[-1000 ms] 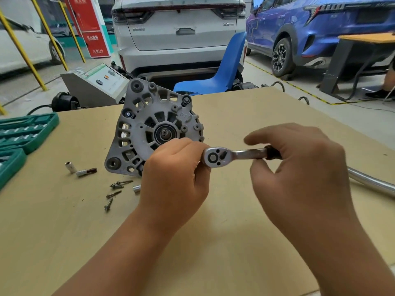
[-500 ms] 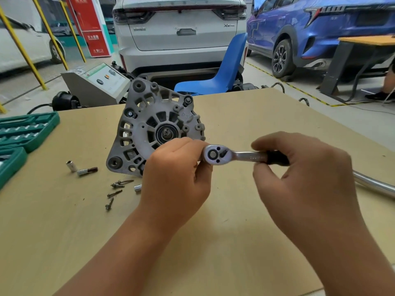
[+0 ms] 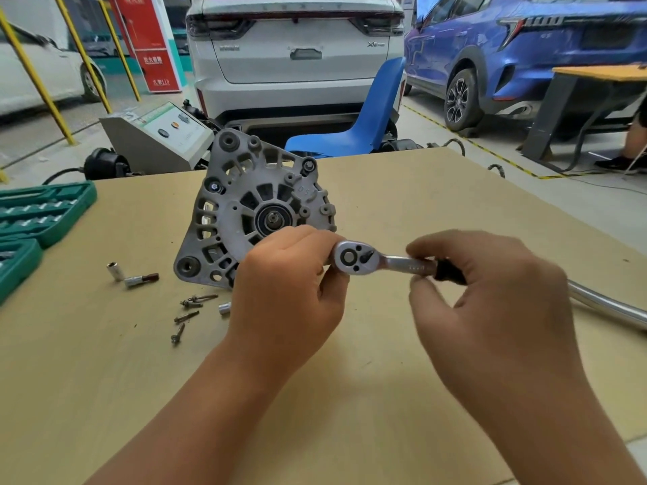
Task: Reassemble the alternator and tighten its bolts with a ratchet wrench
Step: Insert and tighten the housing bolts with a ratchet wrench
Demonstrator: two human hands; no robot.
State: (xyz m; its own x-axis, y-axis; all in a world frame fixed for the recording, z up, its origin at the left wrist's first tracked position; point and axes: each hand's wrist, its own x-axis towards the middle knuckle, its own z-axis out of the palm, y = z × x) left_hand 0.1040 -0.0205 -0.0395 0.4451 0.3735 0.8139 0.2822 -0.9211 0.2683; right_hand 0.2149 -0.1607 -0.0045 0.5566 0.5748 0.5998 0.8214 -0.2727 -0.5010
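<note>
The grey alternator (image 3: 241,211) stands upright on its edge on the tan table (image 3: 402,190), its vented face and centre bearing toward me. In front of its lower right side I hold a chrome ratchet wrench (image 3: 357,258) level above the table. My left hand (image 3: 287,292) curls around the underside of the ratchet head; what its fingers hold there is hidden. My right hand (image 3: 490,295) pinches the wrench's black handle between thumb and fingers. Several loose bolts (image 3: 190,309) and a small socket (image 3: 225,308) lie on the table to the left of my left hand.
A socket (image 3: 113,270) and a red-tipped bit adapter (image 3: 140,279) lie left of the alternator. Green socket-set cases (image 3: 38,213) sit at the left edge. A chrome tube (image 3: 605,304) lies at the right. Behind the table are a blue chair (image 3: 364,117), a tester box (image 3: 157,134) and parked cars.
The wrench and both hands have drifted slightly lower in the view. My right hand has shifted a little along the handle. The alternator stays put.
</note>
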